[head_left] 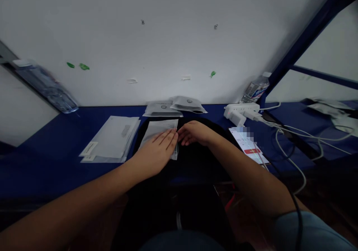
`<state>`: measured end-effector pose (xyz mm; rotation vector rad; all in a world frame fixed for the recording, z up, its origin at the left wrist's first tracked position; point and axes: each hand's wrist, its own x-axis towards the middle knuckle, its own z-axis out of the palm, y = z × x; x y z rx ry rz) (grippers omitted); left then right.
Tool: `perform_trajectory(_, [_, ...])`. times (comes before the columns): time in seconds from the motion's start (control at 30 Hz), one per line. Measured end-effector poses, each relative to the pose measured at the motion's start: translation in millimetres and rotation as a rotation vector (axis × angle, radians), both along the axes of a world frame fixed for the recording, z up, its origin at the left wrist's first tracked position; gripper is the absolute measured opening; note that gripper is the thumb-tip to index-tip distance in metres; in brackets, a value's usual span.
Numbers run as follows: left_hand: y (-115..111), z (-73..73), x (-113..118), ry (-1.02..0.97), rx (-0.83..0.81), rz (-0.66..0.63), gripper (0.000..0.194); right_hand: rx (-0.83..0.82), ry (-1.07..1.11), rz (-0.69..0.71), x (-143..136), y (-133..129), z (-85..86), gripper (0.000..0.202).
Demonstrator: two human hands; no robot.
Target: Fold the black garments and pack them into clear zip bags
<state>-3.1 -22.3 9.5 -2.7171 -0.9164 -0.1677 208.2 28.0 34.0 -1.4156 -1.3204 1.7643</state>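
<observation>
A frosted plastic zip bag point(158, 126) lies on a black cloth or mat point(201, 158) in front of me. My left hand point(158, 150) rests flat on the bag, fingers stretched out and pointing to the upper right. At the bag's right edge is my right hand point(195, 132), its fingers curled and touching or very near the edge. Whether they pinch the bag there cannot be made out. Left of the cloth, several flat frosted bags point(112, 137) with white labels lie stacked. Behind it sit two filled frosted bags, one on the left point(160, 109), another on the right point(188, 104).
On the right stand a white power strip point(243, 108) with plugs and loose cables point(296, 135), and a lit phone point(248, 145). Plastic bottles stand at the left point(47, 87) and right point(256, 87). A white wall point(179, 50) backs the blue table point(67, 132).
</observation>
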Motion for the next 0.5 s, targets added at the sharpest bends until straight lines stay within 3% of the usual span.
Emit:
perform_trajectory(0.17, [4, 0.6, -9, -0.082, 0.034, -0.025, 0.061, 0.05, 0.091, 0.038, 0, -5, 1.3, 0.02])
perform_trajectory(0.33, [3, 1.4, -11, -0.099, 0.064, -0.045, 0.053, 0.128, 0.147, 0.24, -2, -11, -2.5, 0.015])
perform_trajectory(0.5, [2, 3.4, -12, -0.074, 0.028, -0.078, 0.054, 0.041, 0.145, 0.408, -6, -16, -11.9, 0.044])
